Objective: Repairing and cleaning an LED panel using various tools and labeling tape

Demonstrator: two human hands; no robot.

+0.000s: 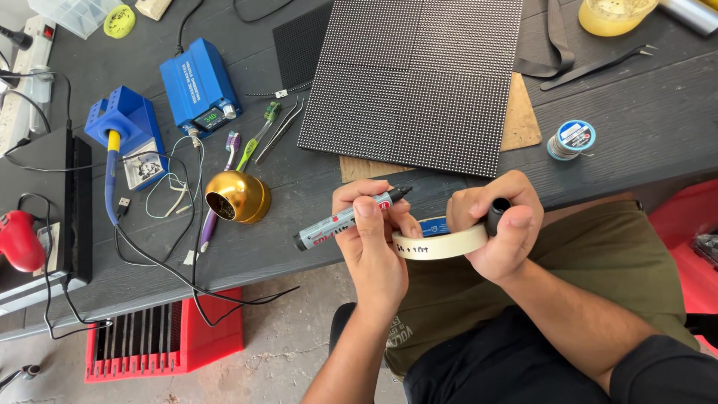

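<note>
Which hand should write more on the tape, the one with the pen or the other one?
The left hand, most likely. It already grips the black marker with its cap off, right beside the marks on the roll of masking tape. The right hand is busy holding the roll and the marker cap.

tape roll [441,243]: far half hidden by right hand [501,228] | yellow jar [613,13]: cut off by top edge

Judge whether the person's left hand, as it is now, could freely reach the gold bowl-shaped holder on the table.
Probably not freely: the left hand is gripping a marker. The gold holder lies close by, with no obstacle between.
</note>
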